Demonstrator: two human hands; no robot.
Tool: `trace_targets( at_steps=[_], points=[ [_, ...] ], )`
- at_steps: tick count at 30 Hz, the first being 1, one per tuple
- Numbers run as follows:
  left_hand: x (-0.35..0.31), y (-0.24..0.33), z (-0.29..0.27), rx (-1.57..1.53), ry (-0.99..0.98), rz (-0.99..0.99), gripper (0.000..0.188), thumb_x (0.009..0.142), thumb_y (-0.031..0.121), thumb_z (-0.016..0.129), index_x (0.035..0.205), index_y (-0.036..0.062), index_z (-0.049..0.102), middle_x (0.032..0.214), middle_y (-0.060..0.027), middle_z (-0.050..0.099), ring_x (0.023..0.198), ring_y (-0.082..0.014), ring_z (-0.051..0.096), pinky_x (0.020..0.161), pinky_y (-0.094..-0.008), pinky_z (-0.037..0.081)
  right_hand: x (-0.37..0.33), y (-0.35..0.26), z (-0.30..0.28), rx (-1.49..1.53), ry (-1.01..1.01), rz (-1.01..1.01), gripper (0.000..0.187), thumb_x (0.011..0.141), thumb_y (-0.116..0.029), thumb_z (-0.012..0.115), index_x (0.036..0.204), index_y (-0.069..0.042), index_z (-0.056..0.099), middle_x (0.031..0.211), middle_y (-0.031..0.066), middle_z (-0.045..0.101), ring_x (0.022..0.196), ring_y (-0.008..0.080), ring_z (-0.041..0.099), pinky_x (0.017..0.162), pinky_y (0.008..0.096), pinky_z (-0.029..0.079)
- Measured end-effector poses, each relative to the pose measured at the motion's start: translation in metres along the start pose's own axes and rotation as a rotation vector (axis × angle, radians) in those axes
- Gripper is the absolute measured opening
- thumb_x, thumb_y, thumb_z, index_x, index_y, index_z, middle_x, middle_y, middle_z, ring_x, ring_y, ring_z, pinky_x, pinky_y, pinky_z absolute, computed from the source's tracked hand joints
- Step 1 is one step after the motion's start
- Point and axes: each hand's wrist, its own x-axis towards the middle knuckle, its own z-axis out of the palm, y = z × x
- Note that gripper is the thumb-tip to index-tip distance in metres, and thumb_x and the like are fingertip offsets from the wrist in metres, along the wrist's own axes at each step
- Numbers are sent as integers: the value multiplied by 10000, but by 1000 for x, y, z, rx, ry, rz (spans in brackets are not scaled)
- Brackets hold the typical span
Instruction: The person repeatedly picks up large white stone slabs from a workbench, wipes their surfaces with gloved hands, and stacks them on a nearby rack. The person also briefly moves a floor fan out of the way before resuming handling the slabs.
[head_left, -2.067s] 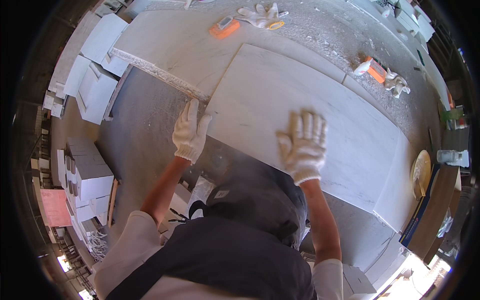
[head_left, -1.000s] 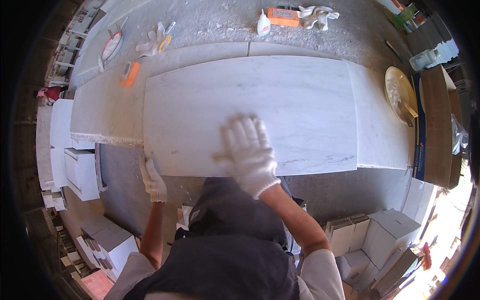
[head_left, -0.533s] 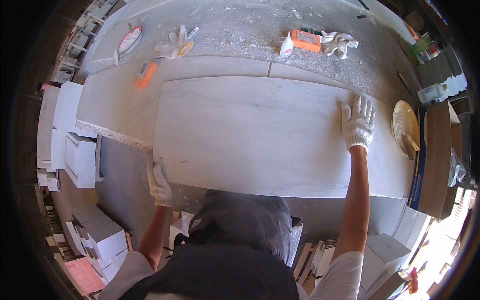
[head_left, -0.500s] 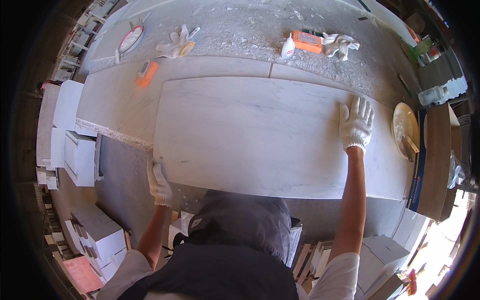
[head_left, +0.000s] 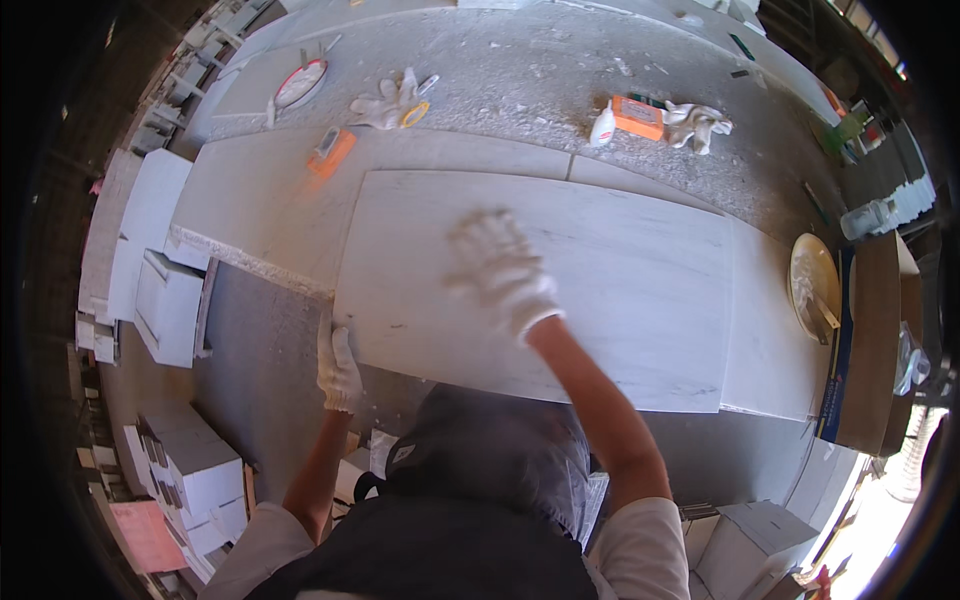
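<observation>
A white, faintly grey-veined marble slab lies flat in front of me on top of other pale stone slabs. My left hand, in a white knitted glove, holds the slab's near left edge, its thumb and fingers against the side. Over the left-middle of the slab is my gloved right hand, smeared by motion, fingers spread and nothing visible in it. Whether its palm touches the surface I cannot tell.
Beyond the slab, the dusty bench holds an orange block, spare gloves, a white squeeze bottle, an orange box and a red-rimmed dish. A yellowish bowl and a cardboard box stand right.
My right hand has swept left from the slab's right end to its left-middle. My left hand stays at the left edge. The head view has shifted somewhat.
</observation>
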Motion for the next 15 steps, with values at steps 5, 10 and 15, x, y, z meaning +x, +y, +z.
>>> trace_targets(
  at_steps=[5, 10, 15],
  points=[
    [-5, 4, 4, -35, 86, -36, 469, 1027, 276, 504, 1432, 40, 502, 1425, -132, 556, 1263, -239, 556, 1065, -323, 429, -117, 117, -70, -415, 204, 650, 636, 1003, -515, 405, 1483, -100, 438, 1522, 154, 432, 1449, 373, 311, 1229, 479, 154],
    [-5, 3, 3, -8, 102, 31, 479, 1023, 310, 518, 1425, 51, 510, 1395, -135, 577, 1248, -249, 570, 1053, -328, 438, -177, 13, -49, -297, 11, 190, 617, 997, -451, 483, 1509, -115, 411, 1558, 111, 404, 1500, 328, 249, 1250, 459, 160],
    [-6, 2, -2, 95, 80, 11, 496, 1020, 358, 506, 1434, 84, 505, 1383, -151, 577, 1270, -281, 554, 1067, -348, 418, -183, 8, -147, 396, 670, 592, 610, 914, -239, 669, 1472, -108, 459, 1534, 169, 420, 1436, 317, 386, 1152, 488, 372]
  ],
)
